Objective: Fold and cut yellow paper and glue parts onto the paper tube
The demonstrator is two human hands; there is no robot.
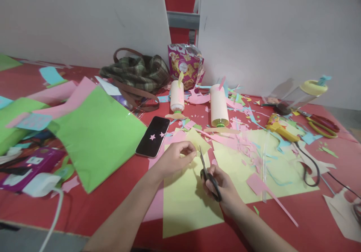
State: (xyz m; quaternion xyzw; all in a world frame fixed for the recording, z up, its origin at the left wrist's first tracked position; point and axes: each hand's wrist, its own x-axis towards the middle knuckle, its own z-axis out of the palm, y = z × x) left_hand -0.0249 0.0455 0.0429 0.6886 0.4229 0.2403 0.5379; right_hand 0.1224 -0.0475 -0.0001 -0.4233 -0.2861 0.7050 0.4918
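Observation:
My left hand (180, 156) pinches a piece of yellow paper (198, 140) by its near edge, thumb and forefinger pressed together. My right hand (218, 182) has its fingers through the black handles of a pair of scissors (203, 162), whose blades point up at the paper's edge. Beneath both hands lies a larger yellow sheet (188, 210) on top of a pink one (153, 207). A phone (153, 136) with small pink paper stars on its dark screen rests left of my left hand.
Two paper-wrapped bottles (177, 94) (219, 107) stand behind my hands among paper scraps. A yellow glue gun (283, 130) and another pair of scissors (321, 126) lie right. Green paper (104, 139), a purple power strip (34, 167), a plaid bag (138, 71) and a snack bag (186, 66) are also there.

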